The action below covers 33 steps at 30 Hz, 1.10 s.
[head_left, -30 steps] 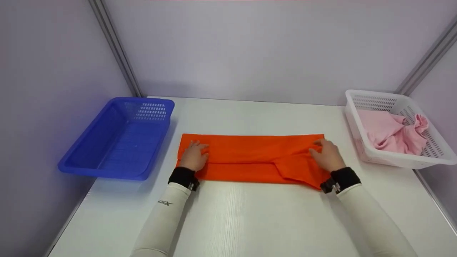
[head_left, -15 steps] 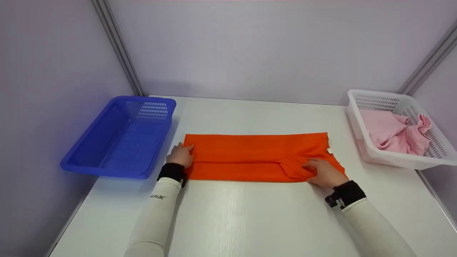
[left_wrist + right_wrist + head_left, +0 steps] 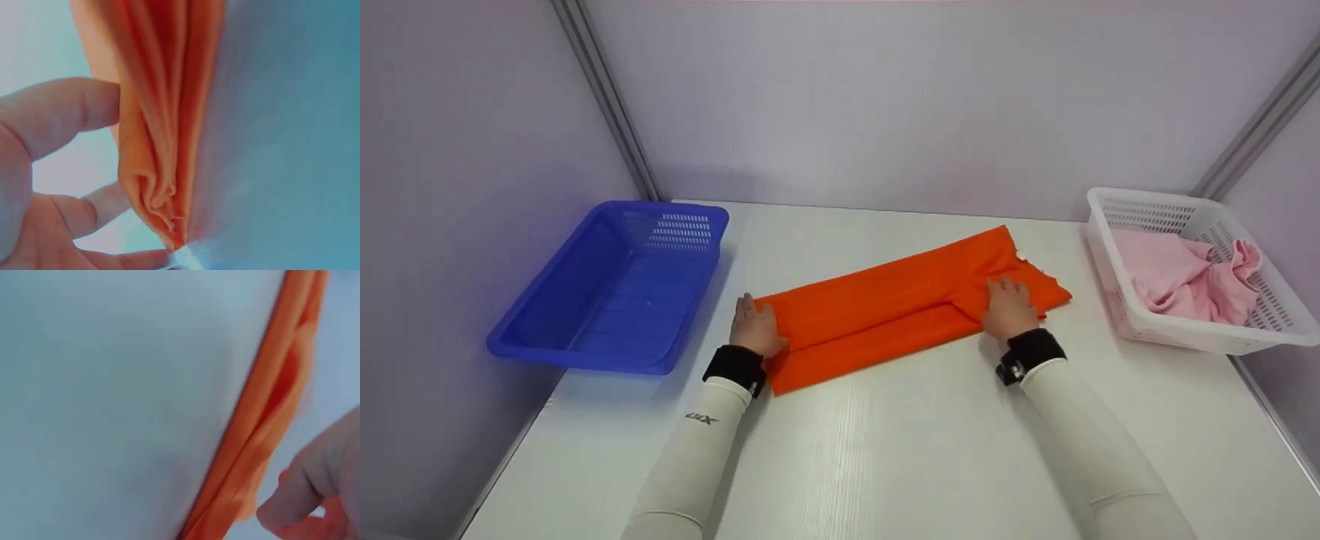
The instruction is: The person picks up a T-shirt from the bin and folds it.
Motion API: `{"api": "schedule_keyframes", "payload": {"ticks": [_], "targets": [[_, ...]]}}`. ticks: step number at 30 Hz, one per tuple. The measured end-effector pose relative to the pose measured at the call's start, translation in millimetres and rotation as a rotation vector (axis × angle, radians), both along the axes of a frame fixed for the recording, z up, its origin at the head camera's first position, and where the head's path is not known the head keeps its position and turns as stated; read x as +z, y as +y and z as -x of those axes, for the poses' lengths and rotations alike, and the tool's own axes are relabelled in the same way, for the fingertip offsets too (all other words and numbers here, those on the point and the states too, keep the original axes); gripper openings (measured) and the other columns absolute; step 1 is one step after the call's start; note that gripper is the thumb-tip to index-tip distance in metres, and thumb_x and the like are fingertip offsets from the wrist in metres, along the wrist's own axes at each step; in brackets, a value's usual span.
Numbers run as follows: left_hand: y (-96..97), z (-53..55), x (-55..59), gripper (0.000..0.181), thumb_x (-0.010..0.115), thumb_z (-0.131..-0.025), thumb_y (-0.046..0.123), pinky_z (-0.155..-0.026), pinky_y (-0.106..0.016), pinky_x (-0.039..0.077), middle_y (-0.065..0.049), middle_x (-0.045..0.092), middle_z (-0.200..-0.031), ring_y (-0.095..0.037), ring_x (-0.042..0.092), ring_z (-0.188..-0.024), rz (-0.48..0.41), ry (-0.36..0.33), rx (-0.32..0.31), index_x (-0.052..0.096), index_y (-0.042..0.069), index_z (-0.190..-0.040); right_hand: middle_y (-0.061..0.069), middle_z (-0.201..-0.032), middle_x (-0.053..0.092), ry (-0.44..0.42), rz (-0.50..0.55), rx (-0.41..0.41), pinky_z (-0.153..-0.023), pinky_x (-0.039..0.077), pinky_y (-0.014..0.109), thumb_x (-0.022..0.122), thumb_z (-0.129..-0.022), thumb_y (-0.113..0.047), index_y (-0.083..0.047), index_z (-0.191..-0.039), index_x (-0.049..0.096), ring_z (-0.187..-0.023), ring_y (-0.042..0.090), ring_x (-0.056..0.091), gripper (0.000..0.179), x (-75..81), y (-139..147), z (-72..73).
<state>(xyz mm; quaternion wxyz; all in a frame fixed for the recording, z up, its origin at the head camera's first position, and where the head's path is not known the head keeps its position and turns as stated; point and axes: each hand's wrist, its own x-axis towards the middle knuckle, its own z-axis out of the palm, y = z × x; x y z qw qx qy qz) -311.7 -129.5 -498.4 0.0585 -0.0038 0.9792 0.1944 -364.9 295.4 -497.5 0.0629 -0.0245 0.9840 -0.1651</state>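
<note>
Two-handed hold on a folded orange cloth (image 3: 877, 292), as seen from beside the table (image 3: 885, 465). The cloth lies aslant in the middle of the table, between a blue basket (image 3: 577, 361) and a white basket (image 3: 1207, 334) with pink fabric (image 3: 1162, 266) in it; both stand off to the sides, an arrangement that presumably leaves the handling area within reach of both arms. The left hand (image 3: 757, 330) is spread, thumb and fingers nearly straight against the layered left end, probably to steady those loose edges. The right hand (image 3: 1009, 309) rests on the rumpled right part, its fingers apart; whether its thumb and fingertips pinch any fabric I cannot tell. Contact near opposite ends likely lets the strip be turned as one piece without disturbing its long crease. Beyond the right hand, an uneven corner projects from the strip.
</note>
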Motion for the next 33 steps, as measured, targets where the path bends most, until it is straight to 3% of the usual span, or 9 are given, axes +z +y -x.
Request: {"api": "schedule_keyframes", "payload": {"ticks": [3,5,11,16,18,21,26,29,33], "targets": [[0.7,-0.6,-3.7,0.067,0.071,-0.091,0.010,-0.128,-0.063,0.008,-0.027,0.020,-0.169,-0.044,0.011,-0.159,-0.050,0.007,-0.116,0.046,0.005,-0.154,0.031,-0.154,0.041,-0.023,0.042,0.019,-0.113,0.038,0.066,0.049,-0.105,-0.021,0.004,-0.153,0.039,-0.139,0.052,0.034,0.056,2.1,-37.7,-11.7],[2.0,-2.3,-5.2,0.063,0.067,-0.090,0.003,-0.127,-0.065,0.005,-0.019,0.036,-0.165,-0.037,0.020,-0.159,-0.076,0.011,-0.183,0.053,0.012,-0.151,0.032,-0.146,0.050,-0.030,0.011,0.039,-0.110,0.041,0.060,0.049,-0.107,-0.031,0.006,-0.148,0.047,-0.130,0.049,0.042,0.055,0.7,-54.0,-17.0],[21.8,-25.9,2.5,0.030,0.073,-0.090,0.010,-0.112,-0.061,0.041,-0.010,0.075,-0.122,-0.032,0.060,-0.129,0.050,0.095,-0.285,0.078,0.015,-0.120,0.030,-0.143,0.054,0.005,-0.096,0.060,-0.106,0.044,0.060,0.051,-0.107,-0.040,0.006,-0.142,0.053,-0.127,0.048,0.046,0.059,-5.5,-61.4,-7.4],[52.4,-56.0,11.2,0.004,0.078,-0.088,0.014,-0.076,-0.051,0.053,-0.014,0.071,-0.091,-0.037,0.062,-0.088,0.181,0.173,-0.380,0.078,0.015,-0.092,0.026,-0.163,0.033,-0.073,-0.068,0.141,-0.113,0.039,0.067,0.050,-0.103,-0.025,0.001,-0.155,0.039,-0.147,0.052,0.031,0.059,-8.7,-53.3,15.5],[63.5,-66.3,10.3,0.008,0.081,-0.087,0.015,-0.071,-0.046,0.050,-0.014,0.065,-0.094,-0.036,0.058,-0.089,0.181,0.162,-0.433,0.074,0.015,-0.090,0.024,-0.167,0.026,-0.113,-0.055,0.174,-0.118,0.033,0.066,0.048,-0.102,-0.017,0.000,-0.157,0.035,-0.151,0.051,0.025,0.060,-8.6,-51.2,25.3],[80.6,-80.7,6.1,0.021,0.085,-0.085,0.024,-0.077,-0.045,0.052,-0.018,0.062,-0.115,-0.037,0.056,-0.110,0.183,0.140,-0.521,0.067,0.014,-0.091,0.022,-0.170,0.020,-0.165,-0.045,0.222,-0.124,0.024,0.063,0.048,-0.099,-0.009,-0.001,-0.159,0.033,-0.155,0.048,0.019,0.062,-8.6,-49.6,38.5],[112.6,-98.8,-1.9,0.060,0.084,-0.084,0.046,-0.110,-0.049,0.049,-0.019,0.041,-0.161,-0.034,0.038,-0.151,0.224,0.102,-0.634,0.062,0.013,-0.129,0.018,-0.172,0.017,-0.191,-0.011,0.256,-0.125,0.021,0.063,0.051,-0.094,-0.001,-0.007,-0.160,0.034,-0.157,0.046,0.013,0.069,-10.9,-52.7,48.5],[129.0,-103.0,-5.9,0.078,0.078,-0.087,0.052,-0.117,-0.046,0.043,-0.013,0.035,-0.167,-0.029,0.034,-0.155,0.243,0.073,-0.650,0.049,0.018,-0.151,0.016,-0.173,0.016,-0.180,0.002,0.250,-0.121,0.025,0.068,0.050,-0.091,0.001,-0.012,-0.160,0.035,-0.157,0.048,0.010,0.072,-10.3,-56.0,49.1],[143.4,-106.5,-9.5,0.078,0.071,-0.090,0.060,-0.117,-0.045,0.043,-0.010,0.035,-0.167,-0.027,0.037,-0.153,0.278,0.060,-0.654,0.045,0.026,-0.156,0.015,-0.173,0.015,-0.172,-0.002,0.246,-0.119,0.028,0.069,0.047,-0.090,0.002,-0.016,-0.161,0.034,-0.156,0.049,0.011,0.075,-9.4,-57.1,46.2]]}}
